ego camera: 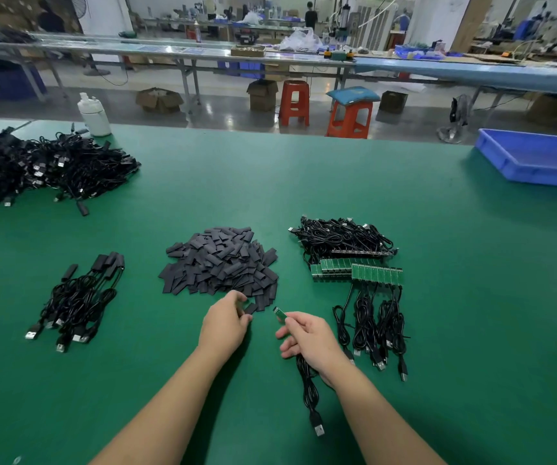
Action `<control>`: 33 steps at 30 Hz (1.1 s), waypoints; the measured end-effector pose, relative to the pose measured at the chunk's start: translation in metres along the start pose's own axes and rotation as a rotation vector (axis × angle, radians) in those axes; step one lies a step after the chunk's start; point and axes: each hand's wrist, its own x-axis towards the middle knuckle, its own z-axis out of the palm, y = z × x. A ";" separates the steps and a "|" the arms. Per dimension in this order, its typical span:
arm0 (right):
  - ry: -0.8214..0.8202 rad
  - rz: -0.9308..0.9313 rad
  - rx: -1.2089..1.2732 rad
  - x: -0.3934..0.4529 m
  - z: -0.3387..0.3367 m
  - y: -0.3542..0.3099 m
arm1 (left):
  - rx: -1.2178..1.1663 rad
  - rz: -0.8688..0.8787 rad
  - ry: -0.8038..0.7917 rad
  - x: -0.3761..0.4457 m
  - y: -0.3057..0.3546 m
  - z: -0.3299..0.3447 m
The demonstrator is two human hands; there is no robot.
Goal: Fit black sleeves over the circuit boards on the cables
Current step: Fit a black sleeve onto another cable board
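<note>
Head view shows a green work mat with the person's left hand at the near edge of the loose pile of black sleeves, and the right hand just beside it, holding one cable's circuit board. The step in hand appears to be picking a single sleeve and bringing it to the board. To do it well, the sleeve wants to be pinched by its sides so its mouth opens, then lined up with the free end of the board and slid on straight until the green is covered; a flattened sleeve may catch on the board's corner. Left hand: fingers curled, thumb and fingertips pinching one black sleeve at the pile's edge. Right hand: fingers curled round the board's cable end, the green board projecting up and left towards the sleeve, with the black cable trailing down to its USB plug on the mat. Sleeve and board are near but apart. Unsleeved boards on cables lie to the right; a small group of sleeved cables lies to the left, with a large heap of cables beyond. Much work evidently remains.
</note>
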 end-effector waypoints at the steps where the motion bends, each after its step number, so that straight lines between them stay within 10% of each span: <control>1: -0.001 0.005 0.012 0.000 -0.001 0.001 | -0.003 -0.024 -0.015 0.002 0.000 -0.001; 9: -0.014 0.045 0.061 0.002 -0.012 0.002 | 0.156 -0.001 -0.061 0.008 0.001 -0.009; 20: -0.061 0.074 -0.027 0.004 -0.003 0.003 | 0.470 0.449 -0.026 -0.004 -0.018 -0.016; 33: -0.041 0.073 -0.162 0.004 0.000 0.003 | 0.379 0.389 -0.179 -0.010 -0.020 -0.023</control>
